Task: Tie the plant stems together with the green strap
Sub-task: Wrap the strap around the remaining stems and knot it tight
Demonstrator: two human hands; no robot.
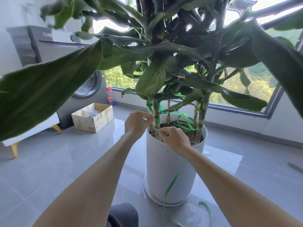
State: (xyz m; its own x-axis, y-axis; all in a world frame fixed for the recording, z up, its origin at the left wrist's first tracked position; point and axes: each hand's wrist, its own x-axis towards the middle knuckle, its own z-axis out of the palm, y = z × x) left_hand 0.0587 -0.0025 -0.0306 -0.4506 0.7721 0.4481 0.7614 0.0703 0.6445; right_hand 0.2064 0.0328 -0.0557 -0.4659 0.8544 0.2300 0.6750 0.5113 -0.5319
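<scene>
The plant (154, 51) fills most of my view, its broad dark leaves spreading over the top and both sides. Behind it I see a wide window (268, 112) along the far right, and a grey washing machine (49, 51) stands at the far left on the grey tiled floor (65, 153). The white ribbed pot (168, 169) stands at the centre on a white saucer (150, 195), with both bare forearms reaching in from the near edge toward its rim. Left of the pot and well apart from it, an open cardboard box (98, 123) sits just in front of the washer. The left hand (136, 123) is at the pot's left rim, thumb and fingertips pinching the green strap (157, 120) right where it wraps the near-left stems (156, 112). The right hand (175, 138) hovers over the soil (190, 135) just beside those stems, its fingers curled and pinching a short end of the same strap. The strap also binds the stems higher up, under the lowest leaves. A loose loop of it lies on the soil at the far right of the pot, and a thin length trails down the pot's front onto the floor. A small red-capped bottle (110, 95) stands by the far sill.
</scene>
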